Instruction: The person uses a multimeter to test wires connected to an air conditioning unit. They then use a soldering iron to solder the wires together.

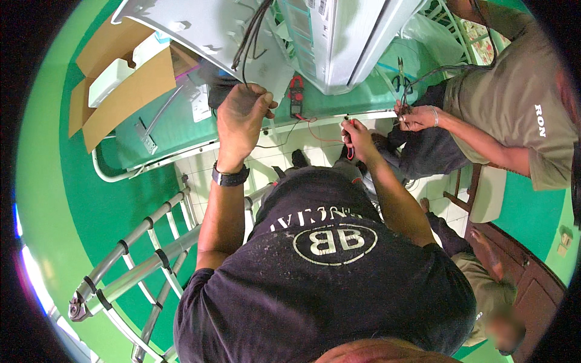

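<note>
My left hand (242, 121) is closed on a dark cable (244, 68) hanging from several dark wires by a white plastic panel (175, 18). Right of it a red and black clamp meter (296, 97) lies on the green padded surface (157, 112), with leads running from it. My right hand (357, 134) is closed on a red test lead (351, 152) just beyond the white metal edge of that surface. A large white appliance unit (327, 42) rests at the back. Scissor-like tool with dark handles (399, 85) lies right of the meter.
An open cardboard box (130, 106) with white foam sits back left. An aluminium ladder (145, 224) stands lower left. A co-worker (508, 103) at the right holds wires in one hand (417, 118); another person (484, 290) is lower right, near a brown wooden door (532, 272).
</note>
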Demonstrator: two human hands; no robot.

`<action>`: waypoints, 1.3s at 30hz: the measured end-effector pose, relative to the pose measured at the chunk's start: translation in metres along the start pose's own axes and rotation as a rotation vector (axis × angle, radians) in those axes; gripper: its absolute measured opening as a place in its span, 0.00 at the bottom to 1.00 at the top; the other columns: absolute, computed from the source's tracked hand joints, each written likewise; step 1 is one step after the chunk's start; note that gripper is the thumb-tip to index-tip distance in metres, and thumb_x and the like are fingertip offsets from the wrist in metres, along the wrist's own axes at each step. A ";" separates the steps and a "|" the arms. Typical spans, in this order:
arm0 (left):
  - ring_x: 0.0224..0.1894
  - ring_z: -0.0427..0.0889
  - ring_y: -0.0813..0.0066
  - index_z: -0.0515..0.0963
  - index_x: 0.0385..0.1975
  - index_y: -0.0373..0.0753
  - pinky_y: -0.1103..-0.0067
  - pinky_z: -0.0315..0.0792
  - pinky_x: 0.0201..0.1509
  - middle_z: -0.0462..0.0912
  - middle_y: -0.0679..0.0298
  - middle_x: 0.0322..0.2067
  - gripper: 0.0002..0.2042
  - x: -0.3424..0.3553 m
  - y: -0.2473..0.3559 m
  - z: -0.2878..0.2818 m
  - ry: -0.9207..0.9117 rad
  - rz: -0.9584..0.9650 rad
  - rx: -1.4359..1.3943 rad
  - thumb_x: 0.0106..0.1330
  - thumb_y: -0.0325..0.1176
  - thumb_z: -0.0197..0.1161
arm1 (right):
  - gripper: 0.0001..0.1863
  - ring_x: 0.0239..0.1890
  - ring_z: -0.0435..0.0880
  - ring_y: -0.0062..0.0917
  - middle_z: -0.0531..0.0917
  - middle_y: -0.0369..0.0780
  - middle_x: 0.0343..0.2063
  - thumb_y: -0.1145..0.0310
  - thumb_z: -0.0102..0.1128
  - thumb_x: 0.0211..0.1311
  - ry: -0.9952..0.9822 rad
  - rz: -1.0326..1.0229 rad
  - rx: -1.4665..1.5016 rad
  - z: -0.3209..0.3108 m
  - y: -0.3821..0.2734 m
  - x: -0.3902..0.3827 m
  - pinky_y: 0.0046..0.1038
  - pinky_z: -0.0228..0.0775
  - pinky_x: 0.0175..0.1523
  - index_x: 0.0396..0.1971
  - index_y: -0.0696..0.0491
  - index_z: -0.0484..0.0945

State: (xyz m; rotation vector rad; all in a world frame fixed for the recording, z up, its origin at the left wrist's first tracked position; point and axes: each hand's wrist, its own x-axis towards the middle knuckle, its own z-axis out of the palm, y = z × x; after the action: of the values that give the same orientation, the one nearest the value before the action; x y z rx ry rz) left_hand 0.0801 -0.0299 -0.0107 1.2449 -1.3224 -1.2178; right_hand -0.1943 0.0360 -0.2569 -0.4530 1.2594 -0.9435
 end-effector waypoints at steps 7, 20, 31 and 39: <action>0.32 0.84 0.77 0.75 0.37 0.30 0.82 0.78 0.34 0.83 0.60 0.33 0.03 -0.003 0.004 -0.008 -0.007 -0.002 0.091 0.67 0.21 0.60 | 0.14 0.25 0.80 0.30 0.82 0.40 0.29 0.59 0.61 0.65 0.109 -0.166 -0.760 0.036 0.057 0.129 0.33 0.73 0.32 0.42 0.53 0.74; 0.33 0.82 0.80 0.71 0.33 0.34 0.82 0.78 0.34 0.81 0.62 0.32 0.05 -0.005 0.007 -0.019 -0.064 -0.037 0.071 0.67 0.19 0.60 | 0.17 0.43 0.80 0.47 0.78 0.48 0.41 0.59 0.63 0.62 0.207 -0.645 -1.092 0.096 0.063 0.193 0.45 0.74 0.46 0.47 0.50 0.76; 0.34 0.83 0.78 0.68 0.33 0.35 0.82 0.79 0.33 0.81 0.60 0.33 0.07 -0.008 0.008 -0.021 -0.088 -0.048 0.101 0.67 0.18 0.59 | 0.20 0.43 0.79 0.46 0.81 0.47 0.40 0.56 0.65 0.61 0.267 -0.680 -0.959 0.102 0.066 0.195 0.46 0.71 0.48 0.46 0.54 0.77; 0.33 0.84 0.78 0.73 0.36 0.32 0.82 0.79 0.35 0.82 0.61 0.32 0.03 -0.006 0.003 -0.023 -0.071 -0.046 0.072 0.68 0.21 0.61 | 0.17 0.22 0.71 0.18 0.76 0.35 0.26 0.60 0.48 0.73 0.223 -0.391 -0.516 0.000 0.115 0.094 0.25 0.65 0.28 0.50 0.54 0.79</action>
State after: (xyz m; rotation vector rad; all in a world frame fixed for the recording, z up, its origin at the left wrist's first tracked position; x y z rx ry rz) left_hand 0.1035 -0.0250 -0.0060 1.2999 -1.4073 -1.2671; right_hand -0.1533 0.0254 -0.3990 -1.0497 1.6599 -1.0072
